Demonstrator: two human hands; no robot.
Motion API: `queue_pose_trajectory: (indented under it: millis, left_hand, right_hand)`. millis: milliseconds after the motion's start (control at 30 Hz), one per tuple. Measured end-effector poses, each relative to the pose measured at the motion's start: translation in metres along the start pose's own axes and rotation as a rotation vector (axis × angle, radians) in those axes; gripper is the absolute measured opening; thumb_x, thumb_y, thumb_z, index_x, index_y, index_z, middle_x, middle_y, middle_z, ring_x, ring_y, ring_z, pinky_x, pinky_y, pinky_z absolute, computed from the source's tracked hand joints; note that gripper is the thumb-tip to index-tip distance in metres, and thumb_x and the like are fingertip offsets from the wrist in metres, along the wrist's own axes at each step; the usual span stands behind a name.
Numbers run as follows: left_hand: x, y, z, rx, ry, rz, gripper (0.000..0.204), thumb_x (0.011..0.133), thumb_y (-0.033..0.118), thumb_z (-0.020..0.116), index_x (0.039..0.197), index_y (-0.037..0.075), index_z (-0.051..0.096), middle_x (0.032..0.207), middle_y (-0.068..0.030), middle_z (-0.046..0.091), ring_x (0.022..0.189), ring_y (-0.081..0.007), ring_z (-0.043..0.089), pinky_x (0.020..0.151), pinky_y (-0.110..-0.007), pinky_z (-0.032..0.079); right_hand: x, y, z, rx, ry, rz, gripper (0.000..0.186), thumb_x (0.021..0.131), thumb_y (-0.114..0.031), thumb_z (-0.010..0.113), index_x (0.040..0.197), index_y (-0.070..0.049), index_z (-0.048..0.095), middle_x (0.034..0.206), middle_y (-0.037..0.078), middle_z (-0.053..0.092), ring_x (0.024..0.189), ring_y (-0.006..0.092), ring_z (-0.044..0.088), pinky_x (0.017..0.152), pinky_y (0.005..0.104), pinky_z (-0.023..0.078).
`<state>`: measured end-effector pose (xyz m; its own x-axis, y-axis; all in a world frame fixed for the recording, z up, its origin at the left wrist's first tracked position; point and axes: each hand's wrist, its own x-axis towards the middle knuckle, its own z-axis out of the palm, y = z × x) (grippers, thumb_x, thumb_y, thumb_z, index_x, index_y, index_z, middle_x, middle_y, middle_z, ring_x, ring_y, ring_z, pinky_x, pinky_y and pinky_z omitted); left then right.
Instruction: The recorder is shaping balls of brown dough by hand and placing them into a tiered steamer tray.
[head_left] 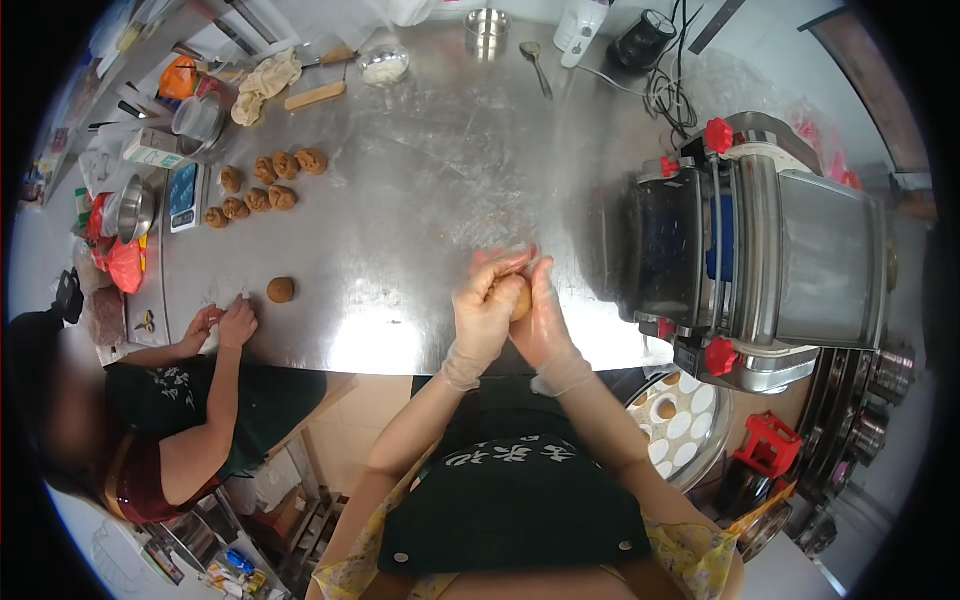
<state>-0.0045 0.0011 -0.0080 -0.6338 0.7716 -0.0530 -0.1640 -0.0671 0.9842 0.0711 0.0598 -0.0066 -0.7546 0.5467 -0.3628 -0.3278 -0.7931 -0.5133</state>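
Note:
Over the steel table's front part, both my hands, in clear gloves, are cupped together round a brown dough ball [521, 302]. My left hand [482, 315] has its fingers curled over the ball, and my right hand [542, 315] presses against it from the other side, so much of the ball is hidden between them. To the left, a single smooth dough ball [281, 290] rests on the steel table [410, 230]. Farther back on that side lie several lumpy pieces of brown dough [258, 200] beside a digital scale [184, 190].
A large steel machine with red knobs [820, 260] occupies the right. A co-worker [190, 450] works at the left with both hands near the table edge. Below the right edge is a round tray [682, 450] with white discs. A bowl [385, 65] and spoon [535, 65] lie at the back.

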Motion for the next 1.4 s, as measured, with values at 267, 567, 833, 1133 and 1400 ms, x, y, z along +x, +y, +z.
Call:
queue_pose_trajectory:
  millis: [267, 567, 833, 1133, 1400]
  left_hand:
    - [0.019, 0.017, -0.013, 0.809, -0.135, 0.446, 0.056, 0.076, 0.0, 0.069, 0.131, 0.004, 0.062, 0.121, -0.0157, 0.069, 0.11, -0.0225, 0.066, 0.097, -0.034, 0.051]
    - [0.004, -0.008, 0.014, 0.002, 0.132, -0.078, 0.05, 0.086, -0.004, 0.06, 0.135, 0.001, 0.058, 0.127, -0.0154, 0.066, 0.118, -0.0232, 0.061, 0.104, -0.033, 0.046]
    - [0.01, -0.003, -0.004, 0.106, -0.109, -0.152, 0.042, 0.093, 0.001, 0.058, 0.134, -0.003, 0.057, 0.129, -0.0193, 0.064, 0.116, -0.0249, 0.063, 0.102, -0.035, 0.048]
    - [0.019, -0.007, -0.008, 0.571, -0.139, 0.322, 0.055, 0.088, -0.001, 0.06, 0.143, -0.002, 0.048, 0.146, -0.025, 0.049, 0.135, -0.0358, 0.048, 0.109, -0.04, 0.043]
    - [0.005, -0.017, -0.004, 0.066, -0.013, -0.049, 0.048, 0.093, 0.002, 0.058, 0.141, 0.003, 0.053, 0.139, -0.0168, 0.059, 0.125, -0.0266, 0.058, 0.107, -0.036, 0.045]
  right_hand:
    - [0.008, -0.015, -0.011, 0.043, 0.02, 0.163, 0.072, 0.104, -0.052, 0.038, 0.149, 0.004, 0.03, 0.152, 0.018, 0.038, 0.143, 0.0273, 0.036, 0.117, 0.0407, 0.034]
    - [0.006, 0.011, 0.005, -0.129, 0.134, -0.159, 0.062, 0.106, -0.048, 0.039, 0.144, 0.001, 0.041, 0.147, 0.014, 0.045, 0.133, 0.0218, 0.046, 0.112, 0.0354, 0.038]
    - [0.017, -0.007, -0.015, 0.092, 0.062, 0.26, 0.065, 0.104, -0.053, 0.04, 0.142, -0.001, 0.042, 0.142, 0.013, 0.05, 0.13, 0.0236, 0.05, 0.112, 0.0376, 0.039]
    - [0.02, -0.022, -0.01, 0.082, 0.092, 0.32, 0.065, 0.104, -0.052, 0.037, 0.144, -0.001, 0.04, 0.144, 0.014, 0.048, 0.135, 0.0267, 0.046, 0.117, 0.0408, 0.036]
    - [0.007, 0.016, 0.006, 0.047, 0.098, -0.088, 0.057, 0.107, -0.043, 0.04, 0.147, -0.002, 0.038, 0.149, 0.015, 0.043, 0.138, 0.0251, 0.042, 0.116, 0.0403, 0.035]
